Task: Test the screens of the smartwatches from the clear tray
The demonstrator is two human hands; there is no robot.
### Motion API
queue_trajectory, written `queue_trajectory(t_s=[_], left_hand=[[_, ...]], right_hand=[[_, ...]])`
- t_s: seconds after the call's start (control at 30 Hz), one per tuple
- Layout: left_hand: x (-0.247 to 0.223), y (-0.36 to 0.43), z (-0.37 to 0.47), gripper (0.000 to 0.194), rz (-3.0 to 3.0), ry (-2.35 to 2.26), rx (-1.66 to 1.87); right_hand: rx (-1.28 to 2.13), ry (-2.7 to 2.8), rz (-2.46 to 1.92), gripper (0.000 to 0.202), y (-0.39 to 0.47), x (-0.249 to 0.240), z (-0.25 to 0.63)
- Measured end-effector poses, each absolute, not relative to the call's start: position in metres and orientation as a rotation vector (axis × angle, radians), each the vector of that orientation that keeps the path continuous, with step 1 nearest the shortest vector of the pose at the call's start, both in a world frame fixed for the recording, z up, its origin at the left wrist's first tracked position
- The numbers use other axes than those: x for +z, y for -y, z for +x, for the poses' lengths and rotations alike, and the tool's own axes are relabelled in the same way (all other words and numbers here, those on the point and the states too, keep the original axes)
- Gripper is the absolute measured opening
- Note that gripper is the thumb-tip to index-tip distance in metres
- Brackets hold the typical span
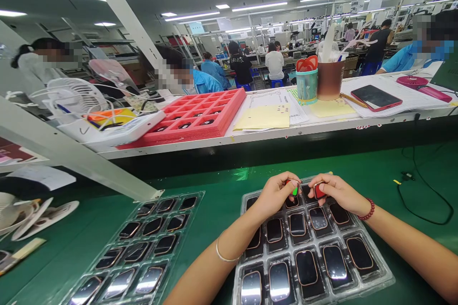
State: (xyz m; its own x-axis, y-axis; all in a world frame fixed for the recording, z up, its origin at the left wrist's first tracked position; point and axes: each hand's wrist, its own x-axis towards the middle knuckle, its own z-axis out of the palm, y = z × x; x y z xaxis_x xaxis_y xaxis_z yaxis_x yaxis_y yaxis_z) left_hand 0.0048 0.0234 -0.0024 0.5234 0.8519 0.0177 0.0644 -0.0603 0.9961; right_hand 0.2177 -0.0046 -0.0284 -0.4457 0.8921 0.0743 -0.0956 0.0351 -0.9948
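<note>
Over the back rows of a clear plastic tray (384,274), my left hand (277,194) pinches a small watch-like device (295,188) whose screen shows green and red. My right hand (336,192), with a beaded bracelet at the wrist, grips a second device (319,191) with a red screen. Both hands are close together, the devices a little apart. Dark rectangular watch faces with copper-coloured rims, such as one near the front (307,268), lie in the tray's compartments.
A second tray of watch faces (153,225) lies left on the green table. Beyond is a shelf (257,134) with a red foam tray (200,114), cups and a phone (375,96). A slanted white post (82,157) stands left; a black cable (425,190) lies right.
</note>
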Motion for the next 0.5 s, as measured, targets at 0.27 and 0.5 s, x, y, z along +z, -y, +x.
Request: queue_trajectory(t_s=[0.27,0.5], left_hand=[[0.0003,-0.0234,0.0053,0.035,1.518,-0.855,0.784],[-0.0009,-0.0234,0.0049,0.026,1.528,-0.85,0.774]], right_hand=[[1.527,1.497,-0.857,0.023,0.0048,-0.028,0.2164],[1.527,1.506,-0.86,0.022,0.0032,-0.0302,0.2168]])
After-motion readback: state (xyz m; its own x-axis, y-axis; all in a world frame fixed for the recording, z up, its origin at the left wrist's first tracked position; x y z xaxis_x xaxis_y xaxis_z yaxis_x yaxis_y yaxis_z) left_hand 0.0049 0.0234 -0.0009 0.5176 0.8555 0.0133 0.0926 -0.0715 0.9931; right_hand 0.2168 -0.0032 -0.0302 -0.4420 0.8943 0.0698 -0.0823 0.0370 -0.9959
